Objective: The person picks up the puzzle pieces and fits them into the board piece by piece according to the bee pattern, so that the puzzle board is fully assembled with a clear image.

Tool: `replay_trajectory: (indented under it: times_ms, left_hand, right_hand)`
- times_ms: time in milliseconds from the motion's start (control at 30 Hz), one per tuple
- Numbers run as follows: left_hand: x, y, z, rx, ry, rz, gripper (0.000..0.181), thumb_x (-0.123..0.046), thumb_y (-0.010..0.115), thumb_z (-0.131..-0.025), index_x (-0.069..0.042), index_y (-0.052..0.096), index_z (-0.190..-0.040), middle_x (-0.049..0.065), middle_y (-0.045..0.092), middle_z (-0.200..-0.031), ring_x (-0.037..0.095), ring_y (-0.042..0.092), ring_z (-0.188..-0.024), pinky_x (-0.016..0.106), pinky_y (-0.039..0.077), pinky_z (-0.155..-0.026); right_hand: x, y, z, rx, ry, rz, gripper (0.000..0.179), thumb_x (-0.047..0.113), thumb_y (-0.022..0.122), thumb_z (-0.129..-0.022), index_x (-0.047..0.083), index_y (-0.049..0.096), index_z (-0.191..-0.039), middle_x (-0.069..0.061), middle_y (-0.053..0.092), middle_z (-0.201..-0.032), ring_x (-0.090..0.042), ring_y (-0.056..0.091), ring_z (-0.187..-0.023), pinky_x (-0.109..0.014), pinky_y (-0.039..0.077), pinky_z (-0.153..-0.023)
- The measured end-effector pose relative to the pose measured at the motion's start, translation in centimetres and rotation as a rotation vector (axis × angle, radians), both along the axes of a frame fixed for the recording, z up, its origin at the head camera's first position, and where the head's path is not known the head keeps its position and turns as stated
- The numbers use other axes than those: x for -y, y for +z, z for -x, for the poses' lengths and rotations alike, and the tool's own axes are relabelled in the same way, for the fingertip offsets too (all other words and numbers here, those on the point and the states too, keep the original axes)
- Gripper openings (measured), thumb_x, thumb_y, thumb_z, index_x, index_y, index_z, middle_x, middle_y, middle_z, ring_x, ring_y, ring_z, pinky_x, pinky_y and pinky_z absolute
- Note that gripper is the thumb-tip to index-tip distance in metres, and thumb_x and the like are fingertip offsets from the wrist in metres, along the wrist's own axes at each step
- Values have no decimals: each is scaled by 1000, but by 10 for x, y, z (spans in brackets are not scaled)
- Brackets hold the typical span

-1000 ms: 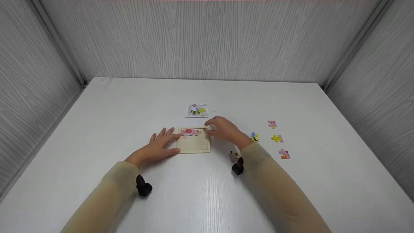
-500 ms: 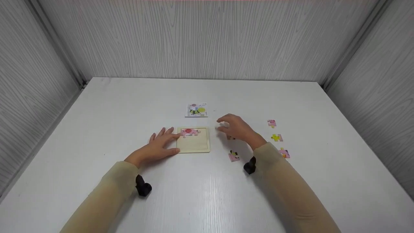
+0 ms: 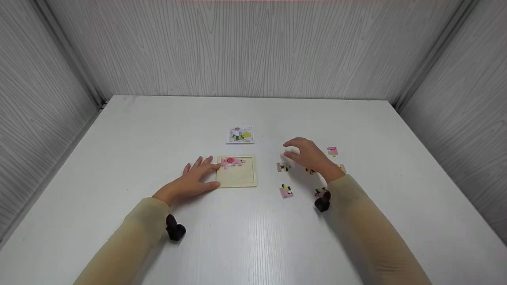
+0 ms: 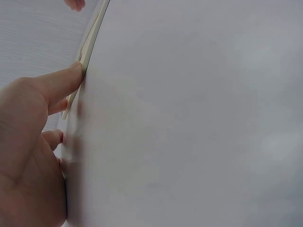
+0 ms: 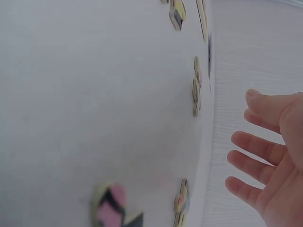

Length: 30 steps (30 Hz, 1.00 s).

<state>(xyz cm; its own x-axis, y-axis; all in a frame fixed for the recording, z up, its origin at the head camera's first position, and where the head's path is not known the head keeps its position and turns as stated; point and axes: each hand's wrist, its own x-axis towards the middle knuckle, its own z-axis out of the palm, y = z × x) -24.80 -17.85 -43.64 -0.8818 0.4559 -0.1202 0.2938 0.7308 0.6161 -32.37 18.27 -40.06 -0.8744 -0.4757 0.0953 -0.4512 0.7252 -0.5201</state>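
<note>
A small wooden puzzle tray [image 3: 237, 178] lies flat on the white table, with joined pink puzzle pieces [image 3: 232, 162] along the upper left of its recess. My left hand [image 3: 192, 180] rests at the tray's left side, fingers spread, thumb on its lower left edge. In the left wrist view the thumb [image 4: 64, 82] touches the tray rim. My right hand [image 3: 311, 156] hovers over loose puzzle pieces, thumb and index finger apart with nothing between them. Below it lie a yellow-and-black piece [image 3: 283, 167] and another piece [image 3: 310, 171], the latter partly covered by the hand.
Behind the tray lies a picture card [image 3: 240, 135] with a bee-like print. More loose pieces are spread on the right: a pink-and-black one [image 3: 286, 191], a dark-patterned one [image 3: 321, 192] by the right wrist camera and a pink one [image 3: 332, 151]. Grey wood-grain panels [image 3: 253, 47] enclose the table.
My right hand has moved right, from the tray's upper right corner to above the loose pieces, uncovering some and covering others. My left hand and the tray have stayed put.
</note>
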Motion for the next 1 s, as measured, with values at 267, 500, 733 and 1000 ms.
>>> replay_trajectory:
  times_ms: [267,500,733,1000]
  left_hand:
    - [0,2,0,7,1,2,64,-46,54,-91,-18,34,-145,13,6,-155,32,-9,-140,54,-11,-106]
    - [0,2,0,6,-3,13,64,-45,54,-91,-16,34,-145,15,6,-155,33,-9,-140,55,-11,-106]
    - [0,2,0,15,2,16,65,-45,54,-91,-18,33,-145,14,5,-155,33,-10,-140,54,-11,-106]
    - [-1,3,0,19,2,12,65,-45,54,-91,-18,33,-145,13,6,-155,33,-10,-140,54,-12,-106]
  right_hand:
    - [-25,-3,1,26,-49,-20,38,26,56,-94,5,58,-125,-13,53,-129,-30,42,-125,-46,32,-102]
    - [-45,-4,1,39,-95,-56,38,25,57,-94,3,58,-124,-16,52,-130,-32,41,-125,-49,31,-102]
    - [-68,-5,3,96,-166,-28,41,28,56,-94,5,54,-128,-15,47,-135,-32,37,-128,-50,29,-104]
    - [-96,-5,8,114,-229,-46,40,25,54,-95,3,52,-129,-18,46,-135,-34,43,-122,-51,33,-101]
